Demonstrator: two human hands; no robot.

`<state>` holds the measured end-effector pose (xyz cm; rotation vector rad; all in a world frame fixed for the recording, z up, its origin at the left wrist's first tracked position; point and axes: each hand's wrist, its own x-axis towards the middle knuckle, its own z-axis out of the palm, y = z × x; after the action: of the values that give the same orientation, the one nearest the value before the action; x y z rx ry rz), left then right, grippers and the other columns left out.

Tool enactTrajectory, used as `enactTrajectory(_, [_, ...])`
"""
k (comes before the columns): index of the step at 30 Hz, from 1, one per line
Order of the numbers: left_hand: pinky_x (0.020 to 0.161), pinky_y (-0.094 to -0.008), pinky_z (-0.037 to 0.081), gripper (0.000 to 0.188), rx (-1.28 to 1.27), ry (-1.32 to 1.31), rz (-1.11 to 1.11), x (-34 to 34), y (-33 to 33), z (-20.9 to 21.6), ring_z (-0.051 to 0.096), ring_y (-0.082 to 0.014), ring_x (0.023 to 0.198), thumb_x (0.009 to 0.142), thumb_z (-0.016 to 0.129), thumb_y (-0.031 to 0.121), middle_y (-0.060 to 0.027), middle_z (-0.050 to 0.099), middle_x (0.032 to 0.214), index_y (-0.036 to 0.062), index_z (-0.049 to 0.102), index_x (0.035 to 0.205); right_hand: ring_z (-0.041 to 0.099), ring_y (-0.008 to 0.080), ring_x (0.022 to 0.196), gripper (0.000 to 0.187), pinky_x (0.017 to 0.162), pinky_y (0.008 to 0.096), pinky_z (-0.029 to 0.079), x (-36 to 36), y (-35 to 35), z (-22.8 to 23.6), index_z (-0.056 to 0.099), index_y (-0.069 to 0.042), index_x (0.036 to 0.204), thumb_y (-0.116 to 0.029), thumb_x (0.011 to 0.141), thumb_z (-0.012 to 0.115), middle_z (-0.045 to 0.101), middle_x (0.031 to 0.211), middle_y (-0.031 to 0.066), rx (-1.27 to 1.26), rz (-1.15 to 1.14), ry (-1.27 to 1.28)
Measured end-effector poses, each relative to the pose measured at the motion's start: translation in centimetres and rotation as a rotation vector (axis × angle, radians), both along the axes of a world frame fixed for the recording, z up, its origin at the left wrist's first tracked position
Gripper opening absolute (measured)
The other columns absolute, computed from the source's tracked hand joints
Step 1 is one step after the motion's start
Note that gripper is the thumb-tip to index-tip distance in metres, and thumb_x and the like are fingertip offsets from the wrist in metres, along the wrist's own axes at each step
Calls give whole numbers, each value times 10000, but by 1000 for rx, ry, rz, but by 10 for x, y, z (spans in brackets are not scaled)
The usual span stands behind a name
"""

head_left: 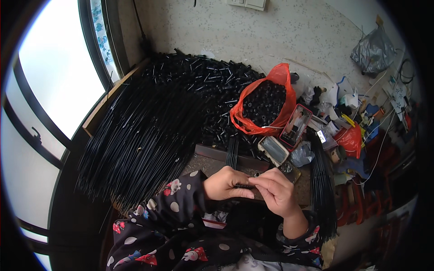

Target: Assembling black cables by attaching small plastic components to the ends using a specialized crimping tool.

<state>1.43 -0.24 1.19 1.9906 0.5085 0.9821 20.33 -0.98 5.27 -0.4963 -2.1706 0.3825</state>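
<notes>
My left hand [226, 184] is closed near the table's front edge, its thumb stretched toward the right. Between the two hands a short stretch of something dark and thin shows, mostly hidden by the fingers. My right hand [276, 189] pinches with thumb and forefinger right at the left fingertips; what it holds is too small to make out. Just beyond the left hand, a few thin black rods [232, 152] lie across a dark wooden strip [212, 152]. A small clear dish of tiny pieces [286, 168] sits beyond the right hand.
A large stack of long black rods [140, 140] covers the left side. Behind it spreads a heap of short black tubular parts [199, 72]. More fill a red plastic bag [289, 86]. A phone [296, 126] leans beside an oblong container [274, 150]. Another rod bundle [322, 194] hangs at right.
</notes>
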Motion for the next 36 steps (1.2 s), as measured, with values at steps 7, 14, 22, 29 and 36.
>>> enactTrajectory(7, [837, -379, 476, 314, 70, -60, 95, -4, -3, -3, 630, -314, 796, 735, 694, 212, -179, 636, 778, -48, 623, 898, 536, 236, 695, 253, 610, 314, 451, 0, -12, -2, 630, -25, 927, 60, 689, 613, 553, 782, 75, -45, -162, -47])
enactTrajectory(14, [653, -298, 496, 296, 81, -128, 34, 0, 1, -10, 632, -285, 770, 752, 684, 237, -162, 636, 798, -21, 633, 888, 538, 250, 709, 317, 606, 316, 460, -2, -10, 5, 640, -3, 931, 66, 621, 638, 555, 819, 83, 182, -79, -141])
enactTrajectory(22, [826, -499, 398, 431, -31, 341, 150, -1, -4, -73, 473, -310, 1080, 755, 653, 325, -173, 478, 1175, 76, 568, 1096, 545, 247, 783, 387, 664, 317, 473, -17, -8, 6, 625, -17, 993, 49, 612, 647, 566, 859, 82, 155, -41, -171])
enactTrajectory(29, [929, -670, 196, 975, 394, 1003, 430, 4, 2, -122, 118, -345, 1334, 598, 658, 469, -208, 108, 1436, 70, 221, 1374, 589, 246, 710, 265, 632, 307, 486, -14, -39, 14, 605, -3, 974, 9, 711, 636, 599, 803, 113, -272, 338, -260])
enactTrajectory(36, [1039, -512, 165, 943, 414, 814, 320, -18, -24, -129, 182, -346, 1322, 619, 631, 362, -238, 179, 1413, -9, 189, 1366, 608, 232, 652, 121, 589, 289, 462, -14, 85, -55, 627, 8, 834, -98, 803, 579, 624, 721, 108, -336, -227, -61])
